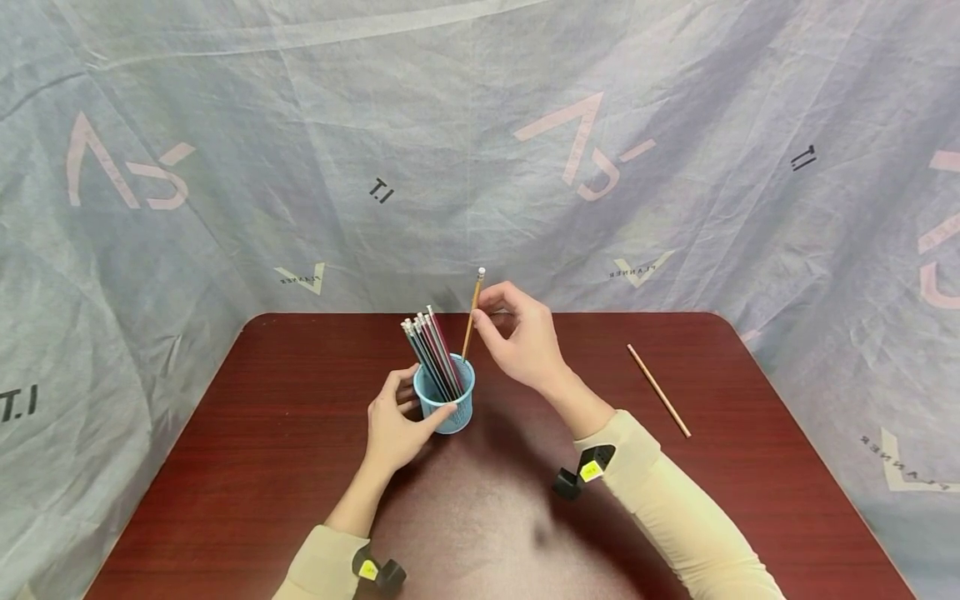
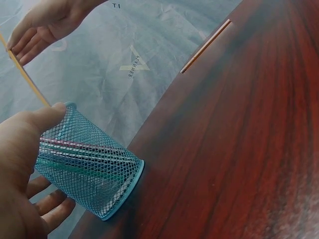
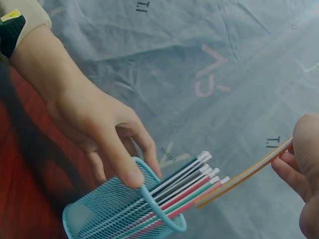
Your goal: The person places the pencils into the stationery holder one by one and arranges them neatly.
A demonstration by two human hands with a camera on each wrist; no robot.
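Observation:
A light blue mesh pencil cup (image 1: 447,417) stands on the table, gripped by my left hand (image 1: 399,423) with the thumb over the near rim and fingers around the far left side. Several pencils (image 3: 182,191) in dark, red and green lean together inside it, white eraser ends up. Between thumb and fingertips my right hand (image 1: 522,337) pinches a yellow pencil (image 1: 472,318), its white eraser uppermost. The yellow pencil's lower end is right at the cup's rim, on the right side. In the left wrist view the cup's mesh wall (image 2: 94,164) shows pencils through it.
One more pencil (image 1: 658,390), light orange-brown, lies on the dark red wooden table (image 1: 285,450) to the right of my right hand. A grey printed cloth (image 1: 450,125) hangs behind the table and along both sides.

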